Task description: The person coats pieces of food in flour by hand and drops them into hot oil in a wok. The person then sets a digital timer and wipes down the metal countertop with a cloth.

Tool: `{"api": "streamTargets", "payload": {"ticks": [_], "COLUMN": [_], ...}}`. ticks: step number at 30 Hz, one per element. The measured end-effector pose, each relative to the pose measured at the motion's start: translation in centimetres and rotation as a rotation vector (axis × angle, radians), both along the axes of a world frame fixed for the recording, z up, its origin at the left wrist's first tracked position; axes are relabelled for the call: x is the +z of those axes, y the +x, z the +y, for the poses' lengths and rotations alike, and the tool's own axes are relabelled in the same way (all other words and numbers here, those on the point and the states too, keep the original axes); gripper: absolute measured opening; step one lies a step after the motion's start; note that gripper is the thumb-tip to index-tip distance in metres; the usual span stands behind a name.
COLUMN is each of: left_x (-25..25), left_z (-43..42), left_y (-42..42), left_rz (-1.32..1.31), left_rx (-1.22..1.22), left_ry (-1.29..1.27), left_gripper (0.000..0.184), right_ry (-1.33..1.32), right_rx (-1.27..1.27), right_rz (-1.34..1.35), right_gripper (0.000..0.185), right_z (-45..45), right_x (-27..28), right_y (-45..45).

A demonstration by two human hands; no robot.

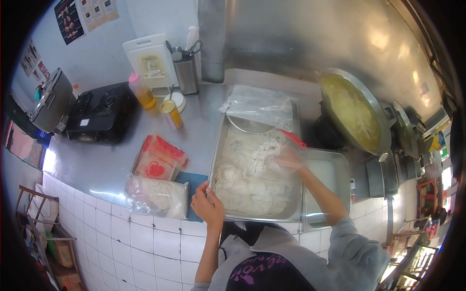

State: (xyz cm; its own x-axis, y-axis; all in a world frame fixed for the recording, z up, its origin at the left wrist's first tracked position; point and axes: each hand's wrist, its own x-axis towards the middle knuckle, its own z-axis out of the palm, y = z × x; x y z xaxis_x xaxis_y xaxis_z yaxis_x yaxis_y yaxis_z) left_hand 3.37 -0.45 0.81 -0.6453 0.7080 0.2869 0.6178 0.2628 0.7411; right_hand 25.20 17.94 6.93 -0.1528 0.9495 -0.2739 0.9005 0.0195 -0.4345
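Note:
A metal tray (211, 160) full of white flour (252, 194) lies in front of me. My left hand (208, 205) grips the tray's left rim near its front corner, fingers curled at the edge. Over the right part of the flour is my right hand (288, 159), smeared by motion, so its fingers cannot be made out. Beside its fingertips lies a flour-coated lump (264, 157); whether the hand holds it is unclear. A strainer with a red handle (294, 139) rests at the tray's back, partly under a clear plastic bag (259, 107).
A metal pan of pale liquid (326, 194) adjoins the tray's right side. Behind it stands a large wok of yellow oil (352, 114). To the left are a bag of flour (158, 196), a red packet (158, 162), a can (171, 115), a sauce bottle (141, 92) and a black stove (101, 112).

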Motion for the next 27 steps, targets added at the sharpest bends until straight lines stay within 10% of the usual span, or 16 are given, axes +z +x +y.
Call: {"api": "streamTargets", "payload": {"ticks": [6, 16, 18, 20, 21, 27], "left_x": [-0.1, -1.2, -0.9, -1.0, -1.2, -2.9], "left_z": [-0.2, 0.1, 0.1, 0.2, 0.2, 0.2], "left_y": [0.1, 0.2, 0.3, 0.2, 0.2, -0.4], "left_rz": [0.024, 0.035, 0.016, 0.017, 0.016, 0.069], "left_rx": [0.014, 0.042, 0.041, 0.043, 0.047, 0.068], "left_ry": [0.001, 0.086, 0.088, 0.089, 0.089, 0.069], "left_gripper": [0.026, 0.029, 0.029, 0.029, 0.029, 0.028], "right_ry": [0.353, 0.577, 0.558, 0.894, 0.895, 0.511], "right_rx": [0.252, 0.084, 0.034, 0.421, 0.415, -0.475], "right_rz": [0.333, 0.541, 0.480, -0.444, -0.447, -0.226], "right_gripper": [0.041, 0.033, 0.026, 0.023, 0.023, 0.033], "right_z": [0.4, 1.1, -0.3, 1.5, 1.8, 4.7], "right_x": [-1.3, 16.8, 21.8, 23.2, 22.9, 17.4], "right_y": [4.1, 13.7, 15.6, 20.8, 22.8, 31.7]}}
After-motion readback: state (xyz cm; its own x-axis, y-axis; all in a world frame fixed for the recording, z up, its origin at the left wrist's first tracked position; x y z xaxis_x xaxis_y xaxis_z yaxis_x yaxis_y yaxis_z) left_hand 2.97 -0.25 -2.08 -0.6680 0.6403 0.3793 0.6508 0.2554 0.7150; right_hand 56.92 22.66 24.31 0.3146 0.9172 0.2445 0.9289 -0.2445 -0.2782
